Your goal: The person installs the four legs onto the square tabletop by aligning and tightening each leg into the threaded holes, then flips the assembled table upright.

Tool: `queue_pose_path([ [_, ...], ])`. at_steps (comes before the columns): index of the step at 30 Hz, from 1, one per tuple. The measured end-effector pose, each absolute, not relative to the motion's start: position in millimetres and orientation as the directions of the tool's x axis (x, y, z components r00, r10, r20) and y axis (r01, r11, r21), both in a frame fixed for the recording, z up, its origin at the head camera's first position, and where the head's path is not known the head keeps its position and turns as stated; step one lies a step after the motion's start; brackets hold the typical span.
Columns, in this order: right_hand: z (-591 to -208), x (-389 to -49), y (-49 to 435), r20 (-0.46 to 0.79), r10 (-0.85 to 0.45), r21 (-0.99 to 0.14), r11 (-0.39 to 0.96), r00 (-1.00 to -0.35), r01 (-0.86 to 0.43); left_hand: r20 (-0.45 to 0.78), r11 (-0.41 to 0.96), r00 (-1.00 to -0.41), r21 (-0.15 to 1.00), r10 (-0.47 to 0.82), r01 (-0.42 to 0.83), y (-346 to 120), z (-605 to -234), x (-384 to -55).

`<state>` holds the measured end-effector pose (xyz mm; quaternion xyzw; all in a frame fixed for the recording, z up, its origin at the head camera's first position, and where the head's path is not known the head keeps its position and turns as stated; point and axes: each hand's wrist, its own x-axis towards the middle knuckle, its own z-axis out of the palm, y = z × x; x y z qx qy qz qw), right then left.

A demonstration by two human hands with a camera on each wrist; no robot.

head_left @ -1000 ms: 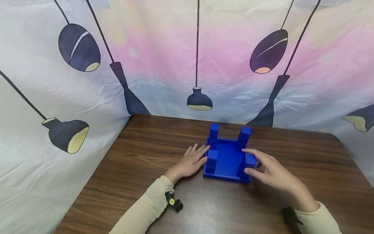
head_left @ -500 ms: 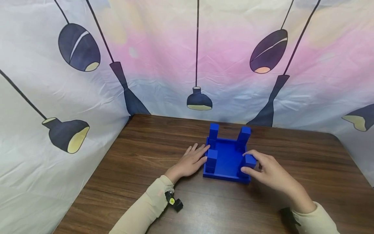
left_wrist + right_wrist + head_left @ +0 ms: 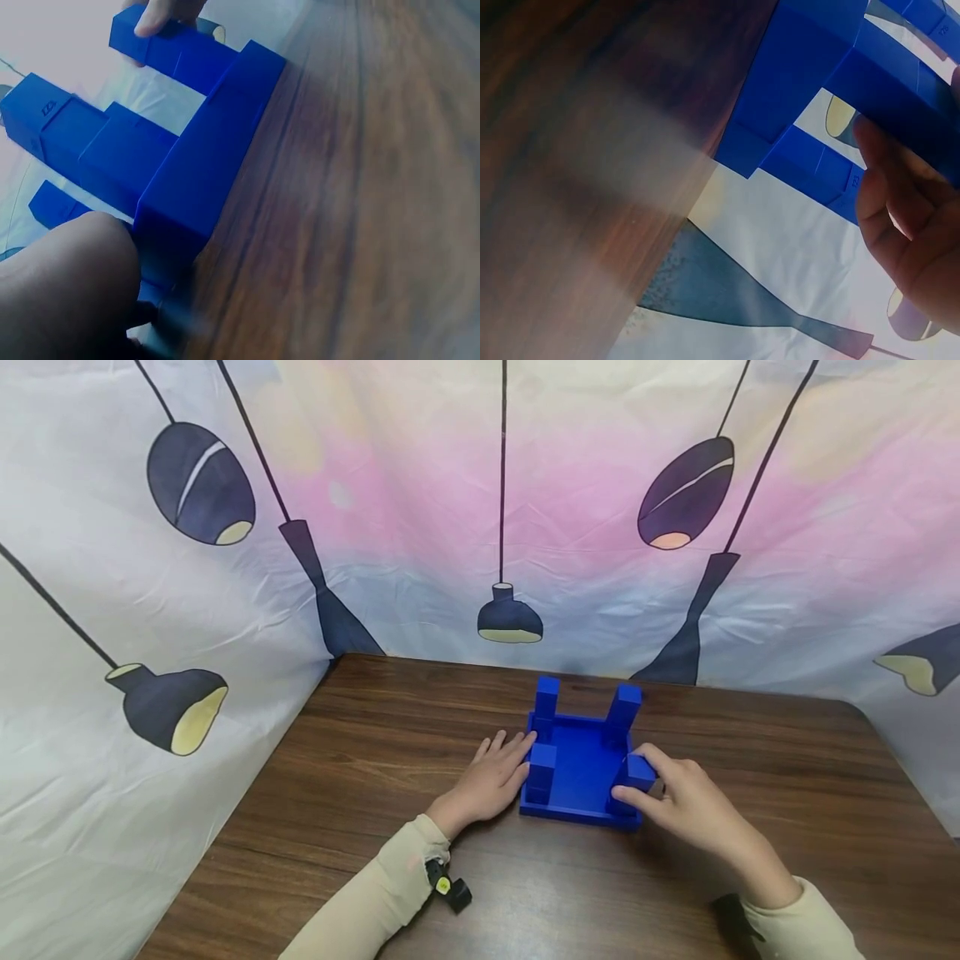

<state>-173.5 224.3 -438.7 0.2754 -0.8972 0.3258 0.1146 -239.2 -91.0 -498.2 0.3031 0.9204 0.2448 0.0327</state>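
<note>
A square blue plastic tray (image 3: 583,768) with a low rim and an upright post at each corner stands on the table. My right hand (image 3: 693,802) pinches the near right post (image 3: 637,770) between thumb and fingers. My left hand (image 3: 487,783) lies flat beside the tray, straight fingertips against its left side near the near left post (image 3: 543,764). In the left wrist view a raised number shows on that post (image 3: 56,112); a seam crosses it. The far left post (image 3: 547,695) and far right post (image 3: 624,706) stand untouched.
The brown wood-grain table (image 3: 360,752) reaches back to a cloth backdrop (image 3: 420,527) printed with hanging lamps. A small black device (image 3: 450,887) is strapped at the left sleeve (image 3: 375,893).
The right thumb and fingers have closed from around the near right post onto it, the hand shifting slightly left. My left hand stays against the tray.
</note>
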Motion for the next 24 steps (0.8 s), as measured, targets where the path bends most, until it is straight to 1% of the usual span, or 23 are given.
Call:
queue_pose_path([
  [6, -438, -174, 223, 0.396, -0.414, -0.525, 0.63, -0.819, -0.572, 0.125, 0.698, -0.834, 0.488, 0.538, 0.524, -84, -496, -232],
  [13, -437, -173, 221, 0.393, -0.389, -0.53, 0.645, -0.833, -0.551, 0.146, 0.7, -0.853, 0.511, 0.501, 0.499, -79, -495, -230],
  [19, -436, -170, 219, 0.368, -0.357, -0.531, 0.677, -0.859, -0.509, 0.148, 0.707, -0.857, 0.507, 0.493, 0.494, -79, -495, -228],
  [24, -436, -169, 217, 0.367, -0.342, -0.524, 0.693, -0.865, -0.496, 0.144, 0.717, -0.859, 0.492, 0.492, 0.493, -79, -496, -228],
])
